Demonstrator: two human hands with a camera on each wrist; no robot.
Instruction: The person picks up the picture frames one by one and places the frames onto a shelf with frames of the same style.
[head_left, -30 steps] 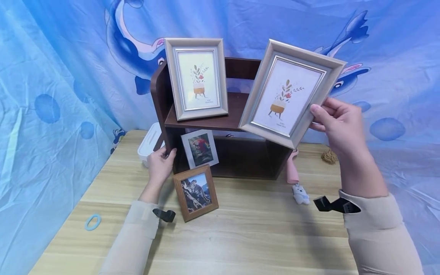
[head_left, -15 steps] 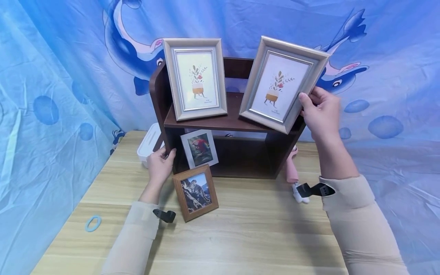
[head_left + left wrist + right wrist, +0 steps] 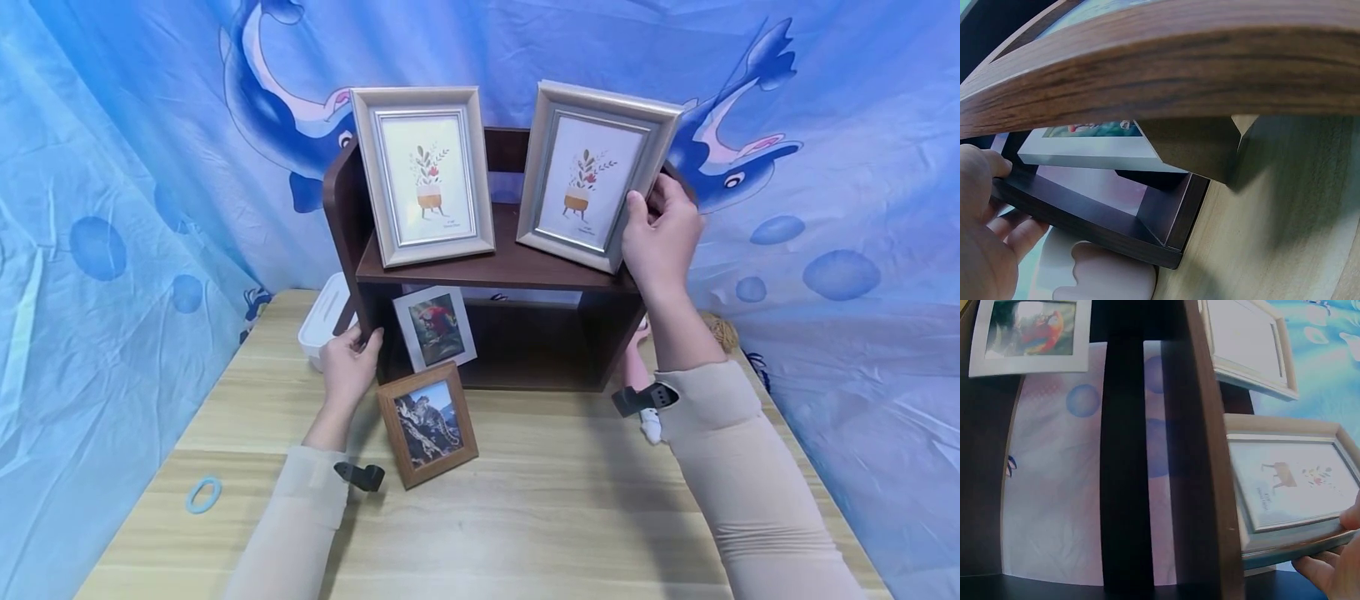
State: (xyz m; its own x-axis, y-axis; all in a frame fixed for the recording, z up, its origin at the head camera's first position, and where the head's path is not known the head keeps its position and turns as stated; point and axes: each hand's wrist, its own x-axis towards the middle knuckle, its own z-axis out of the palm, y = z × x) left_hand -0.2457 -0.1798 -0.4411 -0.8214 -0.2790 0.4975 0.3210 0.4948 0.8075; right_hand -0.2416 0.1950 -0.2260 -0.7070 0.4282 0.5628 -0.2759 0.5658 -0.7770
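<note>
My right hand [image 3: 663, 237] pinches the right edge of a silver picture frame [image 3: 592, 187] with a potted-plant print, leaning slightly at the upper shelf's right half. A matching silver picture frame [image 3: 426, 175] stands on the left half of that shelf. With thumb and fingers, my left hand [image 3: 350, 367] grips the left side panel of the dark brown shelf unit [image 3: 517, 267]; the left wrist view shows the hand [image 3: 988, 219] around the panel's edge. Near it, a white picture frame [image 3: 471, 346] with a parrot photo sits on the lower shelf. A wooden picture frame [image 3: 395, 433] with a leopard photo stands in front.
Behind the left panel stands a white container [image 3: 318, 321]. A blue ring [image 3: 203, 495] lies on the table [image 3: 540, 517] at left. Right of the shelf are a pink object [image 3: 636, 371], partly hidden by my arm, and a twine ball [image 3: 722, 332]. A blue curtain [image 3: 600, 42] hangs behind.
My right hand has carried the silver picture frame leftward and tilted it closer to upright, bringing it to the upper shelf. The left hand keeps its grip on the side panel.
</note>
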